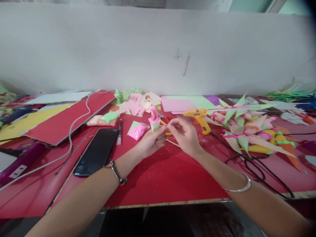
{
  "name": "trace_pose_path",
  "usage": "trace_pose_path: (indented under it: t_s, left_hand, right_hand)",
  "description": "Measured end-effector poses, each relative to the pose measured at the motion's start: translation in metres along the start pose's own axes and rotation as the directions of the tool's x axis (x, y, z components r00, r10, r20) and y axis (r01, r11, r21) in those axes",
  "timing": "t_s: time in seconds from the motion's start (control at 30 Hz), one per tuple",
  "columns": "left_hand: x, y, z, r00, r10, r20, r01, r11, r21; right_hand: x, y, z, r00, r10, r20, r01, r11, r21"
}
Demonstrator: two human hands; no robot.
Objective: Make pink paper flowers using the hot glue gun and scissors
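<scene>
The person's left hand (151,143) has a closed grip on a small pink paper flower (154,118) with a pale green base, held upright above the red tabletop (170,184); the right hand (184,137) comes in from the other side, its thumb and forefinger pinched together just beside the left fingertips, and whether that grip holds a tiny scrap is too small to tell; a thin stick (172,143) shows below, between the hands; just left of the flower lies a bright pink packet (137,131), with a black phone (96,153) farther left, near the left forearm; beyond the right hand a yellow glue gun (199,118) lies on its side, and to its right spreads a heap of pink, green and yellow paper flowers (243,128).
</scene>
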State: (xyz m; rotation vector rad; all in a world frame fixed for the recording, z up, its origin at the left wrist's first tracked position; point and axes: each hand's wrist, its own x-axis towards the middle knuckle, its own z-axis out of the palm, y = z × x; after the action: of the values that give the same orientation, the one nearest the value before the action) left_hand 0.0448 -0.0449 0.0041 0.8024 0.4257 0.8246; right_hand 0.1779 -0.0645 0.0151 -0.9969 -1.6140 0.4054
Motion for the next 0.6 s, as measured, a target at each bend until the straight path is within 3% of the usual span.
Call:
trace_pose_path:
  t_s: [0.17, 0.37, 0.6]
  left_hand:
    - [-0.002, 0.004, 0.000, 0.998, -0.067, 0.012, 0.068, 0.997, -0.030]
    - [-0.003, 0.004, 0.000, 0.989, -0.120, 0.089, 0.124, 0.991, -0.044]
    - [-0.005, 0.006, 0.001, 0.966, -0.203, 0.163, 0.209, 0.978, -0.021]
  right_hand:
    - [0.006, 0.012, -0.005, 0.986, 0.143, -0.083, -0.132, 0.983, 0.128]
    - [0.006, 0.009, -0.008, 0.989, 0.150, -0.005, -0.148, 0.982, 0.118]
    - [0.007, 0.005, -0.007, 0.974, 0.225, 0.031, -0.225, 0.937, 0.269]
